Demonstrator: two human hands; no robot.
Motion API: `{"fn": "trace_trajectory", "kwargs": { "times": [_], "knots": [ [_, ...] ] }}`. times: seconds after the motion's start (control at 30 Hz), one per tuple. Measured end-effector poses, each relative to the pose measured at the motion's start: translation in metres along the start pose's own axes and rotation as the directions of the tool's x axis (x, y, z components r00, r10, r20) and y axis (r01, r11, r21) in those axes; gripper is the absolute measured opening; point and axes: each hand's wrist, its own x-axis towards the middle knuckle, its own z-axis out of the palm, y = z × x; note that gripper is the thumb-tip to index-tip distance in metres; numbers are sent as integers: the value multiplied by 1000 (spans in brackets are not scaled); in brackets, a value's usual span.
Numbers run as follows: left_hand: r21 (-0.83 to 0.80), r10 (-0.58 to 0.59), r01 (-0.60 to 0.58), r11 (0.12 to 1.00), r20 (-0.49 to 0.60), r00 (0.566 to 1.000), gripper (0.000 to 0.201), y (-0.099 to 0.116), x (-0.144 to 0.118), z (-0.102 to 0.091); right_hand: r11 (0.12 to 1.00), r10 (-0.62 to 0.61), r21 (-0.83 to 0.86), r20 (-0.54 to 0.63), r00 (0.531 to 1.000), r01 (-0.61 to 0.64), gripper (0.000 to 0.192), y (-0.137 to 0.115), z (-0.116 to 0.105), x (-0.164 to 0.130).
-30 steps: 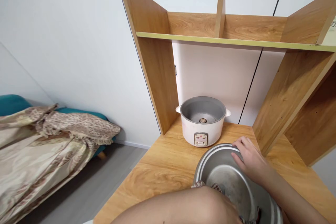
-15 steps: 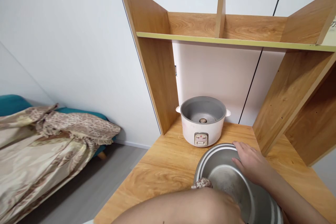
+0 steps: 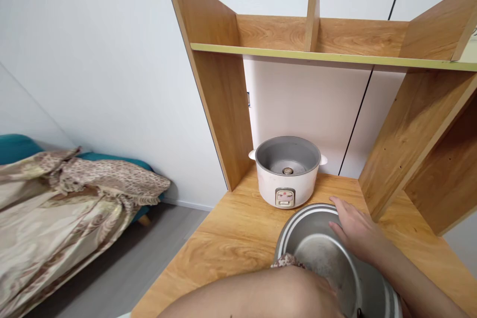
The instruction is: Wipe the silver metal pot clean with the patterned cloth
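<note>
A grey round metal rice cooker pot [image 3: 315,221] with pale rings sits on the wooden tabletop, low in the picture; whether its inside or its underside faces me is hard to tell. My right hand [image 3: 354,226] grips its far right edge, thumb on the grey face and fingers along the rim. Across the pot's near side lies my left hand [image 3: 311,290], its fingers mostly hidden, closed on a brown-and-white patterned cloth [image 3: 287,261] that pokes out beside it. Behind the pot stands the white rice cooker body [image 3: 268,190], lidless, with its heating base showing.
The wooden desk [image 3: 208,248] carries a shelf unit [image 3: 261,50] with upright side panels around the rice cooker body. White wall panels [image 3: 93,59] stand behind. To the left, a teal bed or sofa [image 3: 122,160] bears a patterned cover [image 3: 44,218] above a grey floor [image 3: 149,248].
My right hand has shifted very slightly on the pot's edge. My left hand and the cloth have moved only a little. The cooker body stays put.
</note>
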Motion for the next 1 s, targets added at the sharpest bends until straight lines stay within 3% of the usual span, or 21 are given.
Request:
{"fn": "trace_trajectory", "kwargs": {
  "times": [0.03,0.1,0.2,0.3,0.4,0.47,0.57,0.63,0.73,0.83,0.9,1.0],
  "knots": [
    [8,-17,17,1000,-23,1000,6,1,-1,0,1000,-2,18,-16,1000,2,46,0,0,0],
    [-21,-37,36,999,-75,996,8,-2,1,4,999,-2,44,-31,1000,3,42,0,-1,0],
    [-120,-6,-10,993,-139,990,4,-12,10,16,999,-6,51,-1,1000,6,32,-1,-3,0],
    [-133,11,-25,991,-104,994,23,-20,16,25,999,-19,43,13,1000,19,32,-2,-4,0],
    [-129,20,-29,991,-73,997,33,-17,14,20,999,-23,28,10,1000,23,38,-1,-4,0],
    [-106,19,-26,994,-63,998,28,-9,8,10,1000,-24,4,26,999,24,38,-2,-4,0],
    [12,3,-3,1000,-12,1000,6,6,-2,-7,999,-30,-31,51,998,31,37,-3,-5,-1],
    [58,-36,33,998,45,998,17,10,-5,-13,999,-30,-42,62,998,33,39,-4,-6,-1],
    [43,-36,34,999,60,998,22,5,0,-8,998,-26,-55,88,996,31,43,-4,-6,0],
    [-49,3,-1,999,37,999,5,-7,9,7,997,-22,-66,108,994,29,44,-5,-7,0],
    [-58,2,0,998,38,999,8,-12,13,14,997,-20,-73,116,993,28,42,-5,-7,0],
    [-44,-10,11,999,16,1000,9,-9,10,12,996,-13,-89,126,992,24,41,-6,-8,1]
  ]
}}
